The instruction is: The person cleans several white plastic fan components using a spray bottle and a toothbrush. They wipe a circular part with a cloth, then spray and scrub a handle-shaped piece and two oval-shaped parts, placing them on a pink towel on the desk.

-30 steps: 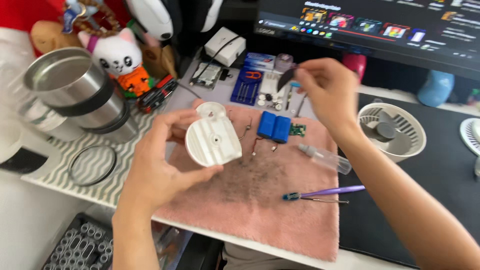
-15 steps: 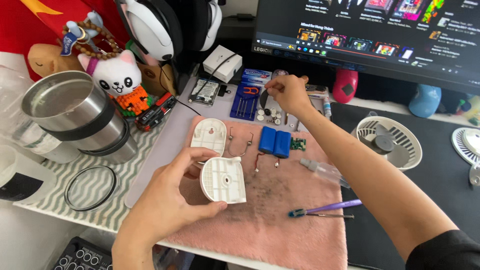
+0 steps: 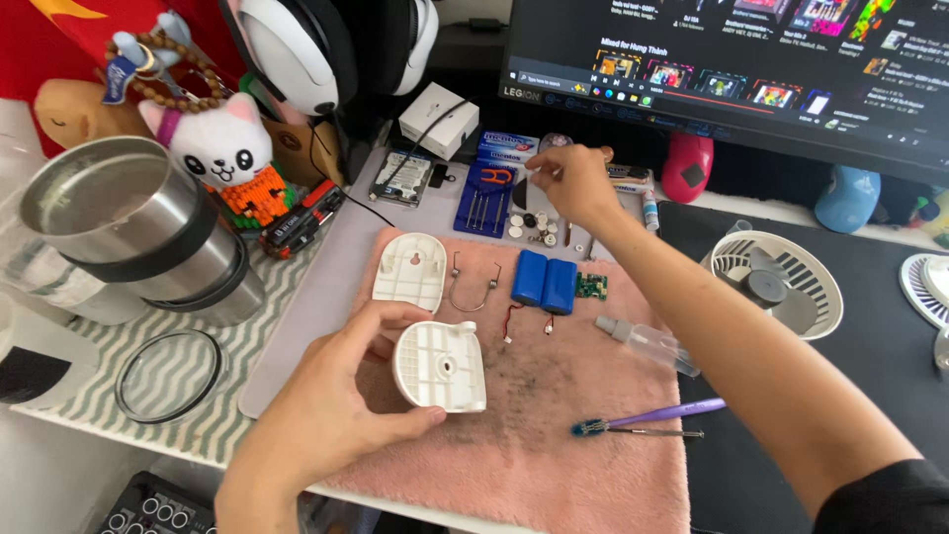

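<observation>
Monitor (image 3: 732,79) is filling the back edge of the counter (image 3: 326,287), w/ white headphones (image 3: 326,49) hanging at the back-left corner. Two stacked steel tumblers (image 3: 129,247) are lying tilted at the left edge on a striped mat (image 3: 119,346), clear lid (image 3: 170,376) flat beside them. Pink towel (image 3: 554,435) is covering the counter's front middle, dusted w/ dark grit.

Left hand (image 3: 326,415) is gripping a white plastic shell half (image 3: 440,366), thumb underneath, fingers curled over its left rim, holding it just above the towel's front-left part, ribbed inside facing up. Looks light, stiff, smooth & a bit slippery; thin rim and inner posts prob. fragile, so the outer edges are the place to take it, not the ribs. Matching shell half (image 3: 410,272) is lying at the towel's back-left corner.

Right hand (image 3: 568,183) is reaching to the back edge, fingertips pinched over small round parts (image 3: 534,227) next to a blue screwdriver kit (image 3: 484,198); can't tell if it's actually got anything. White fan grille (image 3: 776,282) is sitting right of the towel. Blue battery pack (image 3: 544,280) mid-towel, green circuit board (image 3: 591,287) touching-close on its right, wire spring (image 3: 473,287) to its left. Clear spray vial (image 3: 647,343) and purple brush (image 3: 647,418) are lying toward the towel's right edge.
</observation>
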